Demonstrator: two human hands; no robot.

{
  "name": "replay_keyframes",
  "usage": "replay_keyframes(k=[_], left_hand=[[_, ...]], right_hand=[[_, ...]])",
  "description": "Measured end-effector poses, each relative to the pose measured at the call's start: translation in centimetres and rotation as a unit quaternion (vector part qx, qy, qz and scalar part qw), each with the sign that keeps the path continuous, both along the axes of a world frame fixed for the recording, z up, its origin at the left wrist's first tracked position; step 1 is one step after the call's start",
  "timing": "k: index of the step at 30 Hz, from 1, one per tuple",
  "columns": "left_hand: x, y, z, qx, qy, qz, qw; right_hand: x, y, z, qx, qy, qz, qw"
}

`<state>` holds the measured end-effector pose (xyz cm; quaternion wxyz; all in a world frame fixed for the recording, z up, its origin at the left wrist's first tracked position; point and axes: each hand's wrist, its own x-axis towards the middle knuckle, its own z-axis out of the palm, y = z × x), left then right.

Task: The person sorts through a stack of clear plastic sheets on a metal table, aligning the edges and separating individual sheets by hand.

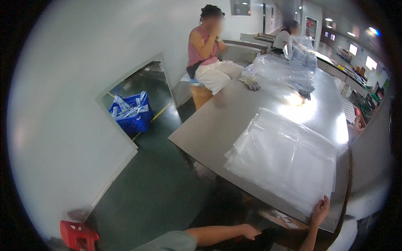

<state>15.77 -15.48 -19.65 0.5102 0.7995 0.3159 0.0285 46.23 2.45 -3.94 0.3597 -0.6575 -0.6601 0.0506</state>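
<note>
A stack of clear plastic bags [289, 154] lies flat on the near part of the metal table [205, 129], its sheets slightly fanned at the left side. At the stack's near right corner is my right hand [320, 211], its fingers apart and touching the edge of the plastic. My left hand [250, 231] hangs just off the table's near edge, apart from the bags. Its fingers are curled together and nothing shows in them.
Crumpled clear plastic [278, 69] and a glove [251, 84] lie farther along the table. A person [205, 50] sits at its far left; another [284, 35] is behind. A co-worker's hand [358, 124] shows at right. A blue crate [138, 115] and red stool [77, 234] stand left.
</note>
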Motion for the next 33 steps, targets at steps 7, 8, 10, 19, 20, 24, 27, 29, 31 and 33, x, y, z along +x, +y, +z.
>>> replay_keyframes(k=[7,8,10,19,20,24,27,29,31,33], left_hand=[[-0.6,3.1,8.7,-0.112,0.161,-0.178,0.964],[-0.4,2.9,9.1,-0.121,0.176,-0.185,0.959],[-0.8,2.5,9.1,-0.117,0.187,-0.165,0.961],[-0.3,1.0,7.1,-0.04,0.143,-0.084,0.985],[-0.2,1.0,7.1,-0.038,0.144,-0.095,0.984],[-0.4,1.1,6.2,-0.014,0.144,-0.102,0.984],[-0.8,0.8,4.9,0.0,0.133,-0.105,0.986],[-1.0,0.5,4.1,0.004,0.124,-0.105,0.987],[-1.4,0.3,3.5,0.012,0.104,-0.087,0.991],[-0.5,0.8,6.2,-0.011,0.127,-0.103,0.986]], right_hand=[[0.7,-1.3,1.3,-0.023,-0.047,-0.029,0.998],[1.3,-0.8,0.5,-0.013,-0.04,-0.031,0.999],[-1.1,-1.2,3.6,-0.051,0.065,-0.031,0.996],[-0.2,-1.3,3.4,-0.011,0.09,-0.03,0.995],[0.1,-1.3,3.0,0.007,0.125,-0.032,0.992],[0.9,-1.1,2.4,0.007,0.263,-0.011,0.965],[1.0,-0.9,2.4,-0.037,0.393,0.006,0.919],[0.8,-0.8,2.6,-0.042,0.4,0.018,0.915],[0.7,-0.7,2.7,-0.048,0.408,0.032,0.911],[1.7,-1.2,2.5,-0.055,0.384,0.038,0.921]])
